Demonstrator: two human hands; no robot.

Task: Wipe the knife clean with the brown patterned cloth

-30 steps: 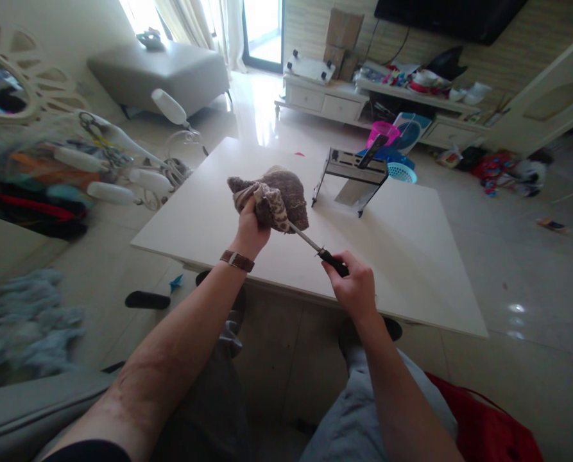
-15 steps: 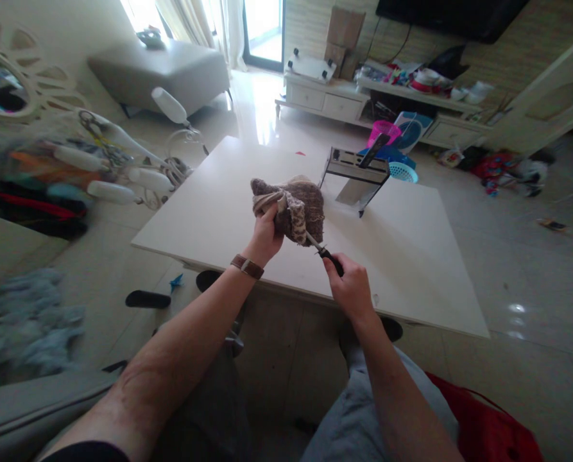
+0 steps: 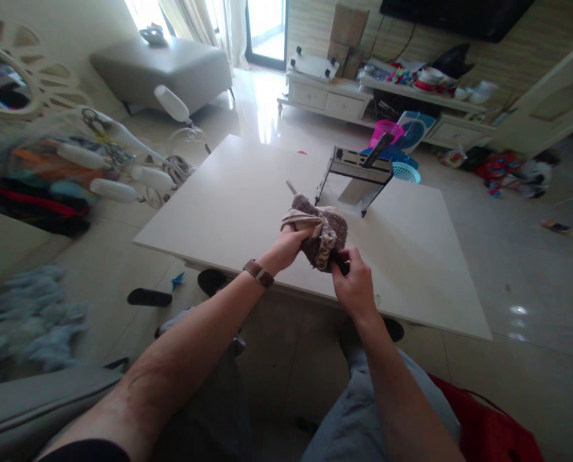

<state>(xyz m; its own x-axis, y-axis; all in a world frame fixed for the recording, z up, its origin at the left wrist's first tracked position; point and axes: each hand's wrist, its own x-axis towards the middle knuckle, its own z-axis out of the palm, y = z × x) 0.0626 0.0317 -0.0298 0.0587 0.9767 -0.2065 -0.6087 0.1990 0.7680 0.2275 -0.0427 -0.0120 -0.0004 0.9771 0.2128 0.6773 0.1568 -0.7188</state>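
Observation:
My left hand (image 3: 289,249) is closed around a brown and beige cloth (image 3: 332,234), bunched above the near part of the white table (image 3: 219,199). In my right hand (image 3: 354,282) is the black handle of a tool with a narrow metal shaft (image 3: 291,187). The cloth is wrapped around the middle of this shaft and hides it; only the far end sticks out at the upper left. Whether it is a blade or a rod, I cannot tell. Beyond the cloth stands a knife block (image 3: 356,170) with a black-handled knife (image 3: 378,151) in its top.
A small red scrap (image 3: 302,153) lies near the table's far edge. Pink and blue baskets (image 3: 405,172) stand on the floor behind. A lamp with white shades (image 3: 117,189) is at the left. A red bag (image 3: 493,423) lies at my lower right.
The cloth and my left hand have moved right and nearer to me. The handle is now against the cloth, and the shaft's far end has come out at the other side.

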